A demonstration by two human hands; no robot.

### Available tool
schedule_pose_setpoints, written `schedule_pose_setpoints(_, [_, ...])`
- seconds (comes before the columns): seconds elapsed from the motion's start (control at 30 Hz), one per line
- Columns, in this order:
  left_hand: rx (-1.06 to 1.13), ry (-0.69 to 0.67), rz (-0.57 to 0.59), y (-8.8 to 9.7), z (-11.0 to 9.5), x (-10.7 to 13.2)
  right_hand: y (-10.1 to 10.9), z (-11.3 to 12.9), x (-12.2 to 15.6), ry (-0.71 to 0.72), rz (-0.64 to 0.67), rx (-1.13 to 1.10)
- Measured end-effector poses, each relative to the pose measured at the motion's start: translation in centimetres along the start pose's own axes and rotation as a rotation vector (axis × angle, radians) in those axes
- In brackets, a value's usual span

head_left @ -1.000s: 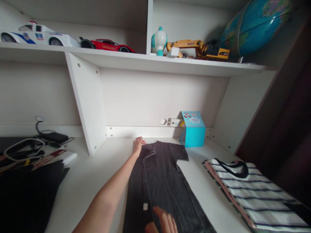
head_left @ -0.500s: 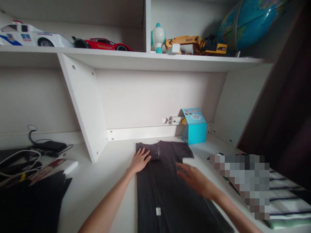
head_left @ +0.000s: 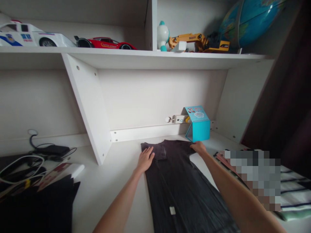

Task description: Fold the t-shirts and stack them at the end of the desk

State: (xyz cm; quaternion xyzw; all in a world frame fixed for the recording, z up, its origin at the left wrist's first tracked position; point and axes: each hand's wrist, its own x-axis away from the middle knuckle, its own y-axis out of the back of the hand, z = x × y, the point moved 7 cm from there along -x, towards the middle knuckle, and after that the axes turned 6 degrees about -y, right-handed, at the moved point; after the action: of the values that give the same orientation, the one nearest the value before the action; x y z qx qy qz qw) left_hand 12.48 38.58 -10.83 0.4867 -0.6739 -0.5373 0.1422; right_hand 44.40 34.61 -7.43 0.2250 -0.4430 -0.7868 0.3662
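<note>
A dark grey T-shirt (head_left: pixel 179 181) lies spread on the white desk, its left side turned inward and that sleeve laid back over itself. A small white label (head_left: pixel 172 210) shows on its lower part. My left hand (head_left: pixel 145 160) rests flat on the folded sleeve, fingers spread. At the far right corner, my right hand (head_left: pixel 198 147) pinches the end of the other sleeve between thumb and fingers. The fingertips there are partly hidden.
A blue desk calendar (head_left: pixel 201 130) stands just behind my right hand, beside a wall socket (head_left: pixel 179 119). Folded clothes (head_left: pixel 293 194) lie to the right, partly blurred out. Cables, an adapter (head_left: pixel 53 150) and dark cloth (head_left: pixel 39 207) are at left. Toys and a globe (head_left: pixel 252 22) fill the shelf.
My right hand has moved away and to the right, from above the shirt to its right sleeve, and has closed on the sleeve's end. My left hand still lies on the folded sleeve.
</note>
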Motion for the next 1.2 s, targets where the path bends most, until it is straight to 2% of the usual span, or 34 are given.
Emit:
schedule_pose_setpoints(0.1, [0.033,0.013,0.004,-0.1,0.0,0.0,0.4,4.3,0.5,0.127,0.001,0.016])
schedule_pose_setpoints(0.17, [0.06,0.016,0.009,-0.1,0.0,0.1,0.0,7.9,2.1,0.25,-0.01,0.014])
schedule_pose_setpoints(0.3, [0.136,0.002,-0.01,0.3,-0.2,0.3,-3.1,14.2,7.7,0.5,0.046,-0.011])
schedule_pose_setpoints(0.4, [0.196,0.004,-0.032,0.8,-0.3,0.5,-4.7,15.8,12.2,0.671,0.16,-0.021])
schedule_pose_setpoints(0.47, [0.212,0.011,-0.031,1.0,-0.3,0.5,-4.0,14.7,14.3,0.754,0.225,-0.019])
schedule_pose_setpoints(0.53, [0.206,0.019,-0.017,1.0,-0.3,0.5,-2.0,11.6,15.4,0.784,0.255,-0.004])
schedule_pose_setpoints(0.67, [0.171,0.014,-0.002,0.9,-0.5,0.2,1.9,1.7,16.7,0.665,0.238,0.063])
schedule_pose_setpoints(0.73, [0.147,0.004,-0.01,0.7,-0.6,0.1,2.4,-3.0,18.0,0.565,0.231,0.104])
schedule_pose_setpoints(0.8, [0.116,-0.007,-0.014,0.6,-0.7,0.0,2.0,-6.2,19.8,0.499,0.226,0.139])
schedule_pose_setpoints(0.87, [0.086,-0.024,-0.02,0.4,-0.7,0.0,1.6,-7.3,21.7,0.513,0.188,0.153])
schedule_pose_setpoints(1.0, [0.104,-0.056,-0.075,0.6,-0.8,0.1,1.9,-5.9,24.4,0.709,0.012,0.105])
schedule_pose_setpoints(1.07, [0.141,-0.064,-0.116,0.7,-0.7,0.2,2.5,-5.5,24.6,0.761,-0.117,0.067])
schedule_pose_setpoints(1.13, [0.153,-0.075,-0.144,1.0,-0.7,0.3,2.9,-5.9,23.7,0.722,-0.221,0.054])
schedule_pose_setpoints(1.2, [0.128,-0.082,-0.148,1.2,-1.0,0.4,2.7,-6.8,22.3,0.631,-0.204,0.06])
